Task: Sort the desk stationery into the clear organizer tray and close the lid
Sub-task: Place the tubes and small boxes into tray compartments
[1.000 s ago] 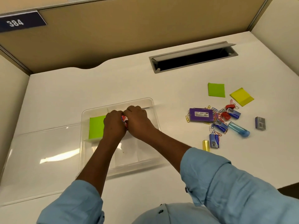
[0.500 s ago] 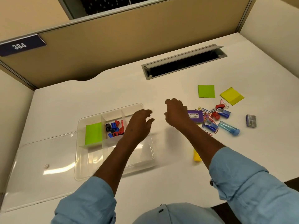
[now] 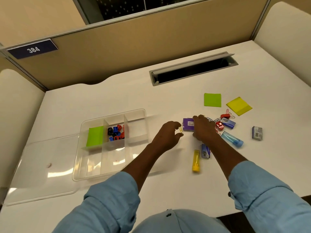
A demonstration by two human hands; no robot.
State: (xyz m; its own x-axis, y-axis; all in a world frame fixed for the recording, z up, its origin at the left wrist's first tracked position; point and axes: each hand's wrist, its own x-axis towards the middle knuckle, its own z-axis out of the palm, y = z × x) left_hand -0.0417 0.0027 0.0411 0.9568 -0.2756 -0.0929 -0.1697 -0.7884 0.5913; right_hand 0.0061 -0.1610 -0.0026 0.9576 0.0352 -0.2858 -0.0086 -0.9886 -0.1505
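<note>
The clear tray [image 3: 144, 113] sits left of both hands, lid [image 3: 42, 169] lying open beside it, a green note pad [image 3: 95, 136] and small sharpeners [image 3: 116, 132] in its far compartments. The left hand [image 3: 168, 135] hovers with fingers loosely curled near a yellow paperclip [image 3: 180, 129], holding nothing. The right hand [image 3: 204, 128] rests palm-down over the purple box [image 3: 188, 124]; its grip cannot be told.

You face a white tabletop [image 3: 101, 98] enclosed by tan partition panels [image 3: 134, 47]. A grey cable slot [image 3: 193, 68], flap raised, sits in the tabletop's far right part. A dark plate [image 3: 32, 49] reading "384" is fixed at the far panel's upper left. Above the panel you see a dark speckled window [image 3: 126, 5].
</note>
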